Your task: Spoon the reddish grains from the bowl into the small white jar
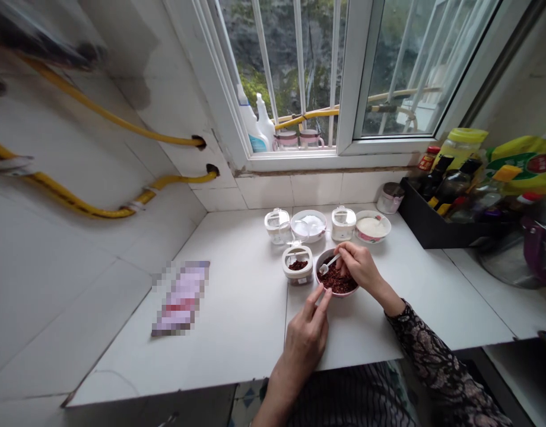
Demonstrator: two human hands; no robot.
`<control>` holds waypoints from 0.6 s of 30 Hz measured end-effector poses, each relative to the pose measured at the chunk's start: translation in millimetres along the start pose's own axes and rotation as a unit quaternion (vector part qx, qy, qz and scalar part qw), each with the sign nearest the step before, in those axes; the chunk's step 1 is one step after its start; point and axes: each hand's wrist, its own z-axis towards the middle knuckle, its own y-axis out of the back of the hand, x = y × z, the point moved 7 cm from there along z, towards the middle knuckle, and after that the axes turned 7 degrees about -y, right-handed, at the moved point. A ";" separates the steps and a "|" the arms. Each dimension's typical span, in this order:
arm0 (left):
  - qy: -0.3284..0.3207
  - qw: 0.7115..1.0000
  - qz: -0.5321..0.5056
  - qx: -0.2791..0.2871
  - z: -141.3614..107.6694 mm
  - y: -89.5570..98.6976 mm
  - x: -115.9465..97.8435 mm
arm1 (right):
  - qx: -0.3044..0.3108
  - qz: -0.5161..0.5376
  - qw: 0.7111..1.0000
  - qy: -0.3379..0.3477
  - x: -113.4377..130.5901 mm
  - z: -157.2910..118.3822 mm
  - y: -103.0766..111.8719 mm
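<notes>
Bowl [349,293] of dark red flakes [336,281], between front and back edges of the counter [237,296], right of centre. Small white spoon [330,263] pinched in the right hand [360,268], bowl end over the flakes for control. Left hand [306,338] open, fingertips at the near rim, seemingly for steadying. Partly filled jar [298,276] just left, likely for short reach; two more bowls [309,240] [373,239] towards the back edge.
</notes>
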 end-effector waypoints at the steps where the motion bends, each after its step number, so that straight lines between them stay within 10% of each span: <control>1: 0.000 1.000 0.000 0.000 0.1 0.0 0.1 | 0.000 0.017 1.000 -0.011 -2.1 0.9 1.0; 18: -0.001 1.000 0.001 -0.009 0.6 0.5 -0.8 | 0.026 0.000 1.000 -0.007 -0.5 -0.4 -4.0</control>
